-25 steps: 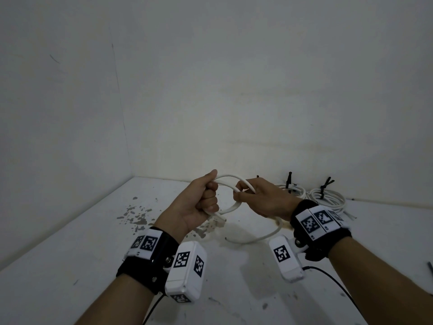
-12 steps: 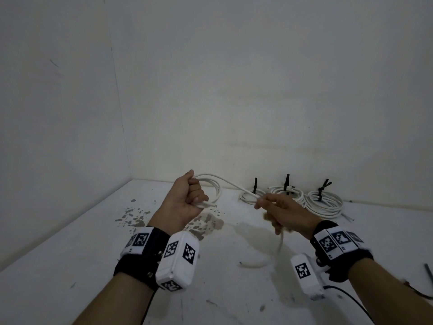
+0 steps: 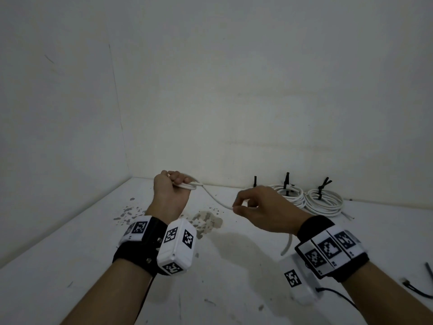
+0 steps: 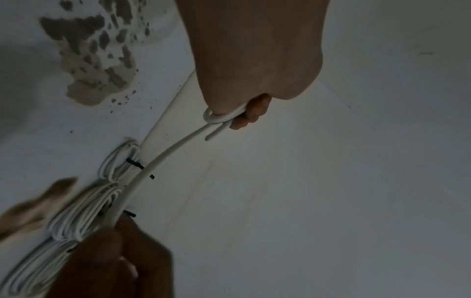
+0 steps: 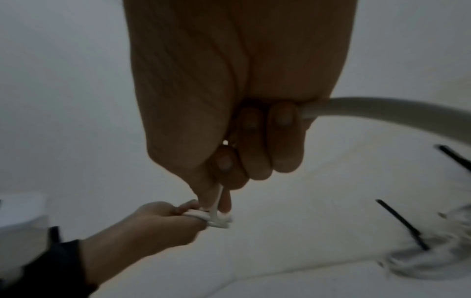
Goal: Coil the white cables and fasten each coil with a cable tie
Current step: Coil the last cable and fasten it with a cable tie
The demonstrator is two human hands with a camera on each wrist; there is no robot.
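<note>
My left hand (image 3: 174,186) is a fist round a small flattened coil of white cable (image 3: 187,185), held up near the back wall; the left wrist view shows the loops (image 4: 216,118) and a short free end poking out. From the coil a straight run of the cable (image 3: 216,200) slopes down to my right hand (image 3: 253,207), which pinches it between thumb and fingers. The rest of the cable passes through that hand (image 5: 257,161) and its tail (image 3: 287,246) hangs down behind the right wrist.
Three finished white coils (image 3: 324,202) with upright black cable ties (image 3: 286,181) lie along the back wall on the right. Loose black ties (image 3: 419,287) lie at the right edge. Chipped paint patches (image 3: 206,220) mark the white surface; walls close off the left and back.
My hands have moved apart: the left one rose and went left with the coil, the right one slid down and right along the cable, which now runs straight between them.
</note>
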